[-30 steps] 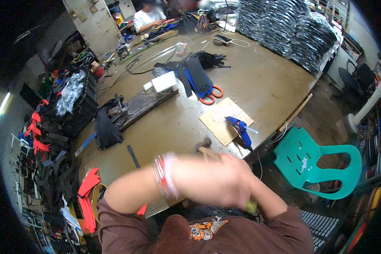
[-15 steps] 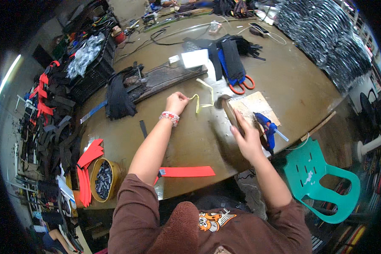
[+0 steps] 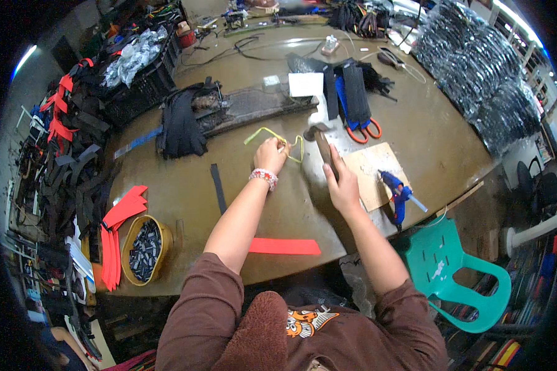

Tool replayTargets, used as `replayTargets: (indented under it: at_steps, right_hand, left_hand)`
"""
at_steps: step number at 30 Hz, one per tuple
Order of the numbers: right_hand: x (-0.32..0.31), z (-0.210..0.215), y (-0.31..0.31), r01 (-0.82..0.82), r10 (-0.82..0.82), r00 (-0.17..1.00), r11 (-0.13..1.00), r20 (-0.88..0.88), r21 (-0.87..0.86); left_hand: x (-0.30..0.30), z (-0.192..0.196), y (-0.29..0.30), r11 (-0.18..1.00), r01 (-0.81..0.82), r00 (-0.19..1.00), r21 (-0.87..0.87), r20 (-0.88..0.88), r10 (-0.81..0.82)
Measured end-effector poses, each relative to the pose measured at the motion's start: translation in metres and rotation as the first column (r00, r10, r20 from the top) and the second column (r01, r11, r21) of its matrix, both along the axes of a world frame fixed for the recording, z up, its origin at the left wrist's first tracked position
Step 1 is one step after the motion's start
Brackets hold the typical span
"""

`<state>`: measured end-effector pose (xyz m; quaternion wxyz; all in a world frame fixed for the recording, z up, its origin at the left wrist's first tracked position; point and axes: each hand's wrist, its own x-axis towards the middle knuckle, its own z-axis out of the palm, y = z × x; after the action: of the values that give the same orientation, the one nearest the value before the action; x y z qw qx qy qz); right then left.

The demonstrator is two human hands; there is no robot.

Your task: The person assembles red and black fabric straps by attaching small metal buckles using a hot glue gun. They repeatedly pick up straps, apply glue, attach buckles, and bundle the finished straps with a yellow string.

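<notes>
Two hands work close together on the wide brown counter, and most of what could go wrong comes from that closeness. Taking the hammer as the landmark: its metal head lies toward the far side and its wooden handle runs back into the right hand, whose fingers are wrapped shut around it. Just left of the hammer head, the left hand pinches a thin yellow-green strap that lies looped flat on the counter, one end bending round to sit almost under the head. A blow that lands off line would, I judge, catch the left fingertips, since they rest so near the striking spot.

Right of the hammer lies a tan board, and beyond that a blue glue gun close to the counter's edge; a wide backswing could knock it to the floor, or onto the green plastic chair below. Beyond the hammer, orange-handled scissors and black straps sit near enough to snag a careless lift.

Nearer the person than the hammer, a red strip lies loose by the counter's front edge, where a sleeve could sweep it off. The strap itself is light and springy-looking; if the pinch slackens, it may skid from under the head.
</notes>
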<state>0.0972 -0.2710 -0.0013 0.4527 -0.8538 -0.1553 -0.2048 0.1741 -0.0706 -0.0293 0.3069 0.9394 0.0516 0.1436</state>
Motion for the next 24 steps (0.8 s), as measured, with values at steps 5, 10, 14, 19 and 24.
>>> replayTargets:
  at_steps: [5, 10, 14, 19, 24]
  right_hand:
    - [0.024, -0.005, 0.014, 0.007, -0.049, 0.977, 0.981, -0.210, -0.196]
    - [0.029, -0.017, 0.024, 0.077, -0.087, 0.996, 0.954, -0.021, -0.291]
    - [0.035, -0.022, 0.022, 0.298, -0.204, 0.944, 0.863, 0.259, -0.408]
    - [0.034, -0.026, 0.014, 0.195, -0.149, 0.962, 0.961, 0.230, -0.196]
    - [0.038, -0.025, 0.015, 0.269, -0.213, 0.947, 0.935, 0.241, -0.231]
  left_hand:
    - [-0.005, 0.002, 0.007, 0.986, 0.105, 0.994, -0.131, 0.054, -0.099]
    - [-0.003, -0.001, 0.003, 0.979, -0.009, 1.000, -0.203, 0.023, 0.014]
    - [0.008, -0.003, 0.008, 0.945, 0.014, 0.999, -0.328, 0.054, 0.004]
    - [-0.036, 0.041, 0.068, 0.906, 0.096, 0.995, -0.413, 0.013, -0.100]
    - [-0.208, 0.072, 0.100, 0.998, 0.018, 1.000, 0.057, 0.007, -0.019]
